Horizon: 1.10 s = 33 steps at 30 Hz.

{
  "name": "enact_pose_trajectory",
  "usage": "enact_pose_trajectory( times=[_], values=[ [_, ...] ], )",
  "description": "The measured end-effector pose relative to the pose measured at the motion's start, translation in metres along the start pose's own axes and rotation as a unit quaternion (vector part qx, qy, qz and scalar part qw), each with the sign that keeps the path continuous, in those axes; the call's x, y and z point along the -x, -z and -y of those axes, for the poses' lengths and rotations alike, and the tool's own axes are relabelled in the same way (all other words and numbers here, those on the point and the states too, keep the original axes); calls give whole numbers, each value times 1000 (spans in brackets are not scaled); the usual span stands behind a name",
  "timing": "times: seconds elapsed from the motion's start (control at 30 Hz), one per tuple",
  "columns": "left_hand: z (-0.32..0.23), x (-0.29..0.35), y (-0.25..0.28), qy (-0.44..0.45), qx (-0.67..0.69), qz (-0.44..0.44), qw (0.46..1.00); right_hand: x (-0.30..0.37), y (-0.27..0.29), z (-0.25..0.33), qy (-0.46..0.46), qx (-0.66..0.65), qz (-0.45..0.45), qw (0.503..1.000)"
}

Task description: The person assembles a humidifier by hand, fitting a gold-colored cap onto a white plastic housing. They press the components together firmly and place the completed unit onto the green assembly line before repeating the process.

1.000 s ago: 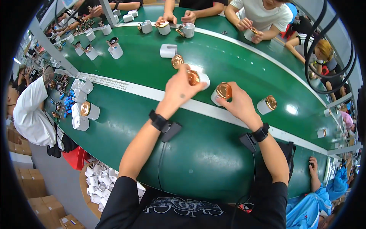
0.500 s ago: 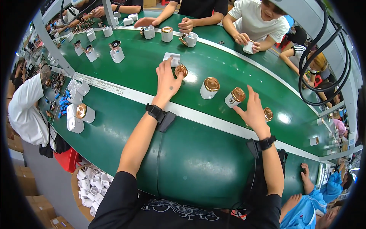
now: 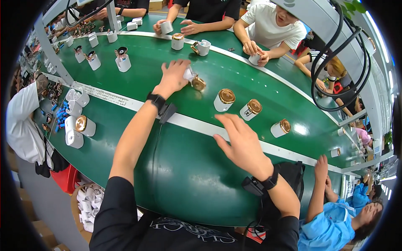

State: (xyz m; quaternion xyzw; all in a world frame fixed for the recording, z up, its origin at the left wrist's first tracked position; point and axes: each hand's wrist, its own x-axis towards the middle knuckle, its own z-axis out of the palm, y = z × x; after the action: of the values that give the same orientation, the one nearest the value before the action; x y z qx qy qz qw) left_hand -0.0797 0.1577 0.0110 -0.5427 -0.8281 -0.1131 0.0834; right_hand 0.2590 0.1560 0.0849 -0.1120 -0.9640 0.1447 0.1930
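Observation:
My left hand reaches over the green belt, its fingers curled around a white plastic housing that lies tilted. The gold-coloured cap of that piece sticks out toward the right, slightly blurred. My right hand hovers over the white rail with thumb and fingers apart, holding nothing. Just beyond it stand a white cylinder with a gold top and a second gold-topped cylinder with an opening in its side. Another gold-topped cylinder leans farther right.
White housings with parts sticking out stand at the belt's left. White housings and blue parts lie on the bench at left. A box of white pieces sits below. Co-workers handle pieces opposite; black cables hang at right.
My right hand has moved left and nearer, away from the gold-topped cylinders. My left hand has shifted around the white housing, which has come slightly nearer. Across the belt, a co-worker has picked up a white piece.

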Motion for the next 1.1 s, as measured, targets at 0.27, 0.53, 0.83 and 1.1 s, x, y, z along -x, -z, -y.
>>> enact_pose_trajectory(
  times=[0.27,0.53,0.83,1.1],
  values=[
    [-61,131,54,38,425,54,903,-27,-31,-2,52,176,-104,977],
    [-83,187,47,-38,479,59,875,4,-28,-27,46,55,33,997],
    [-113,199,47,-51,433,62,898,-4,4,-31,-177,-315,235,902],
    [-121,205,44,23,574,139,807,11,-7,-21,-201,-297,203,911]
  ],
)
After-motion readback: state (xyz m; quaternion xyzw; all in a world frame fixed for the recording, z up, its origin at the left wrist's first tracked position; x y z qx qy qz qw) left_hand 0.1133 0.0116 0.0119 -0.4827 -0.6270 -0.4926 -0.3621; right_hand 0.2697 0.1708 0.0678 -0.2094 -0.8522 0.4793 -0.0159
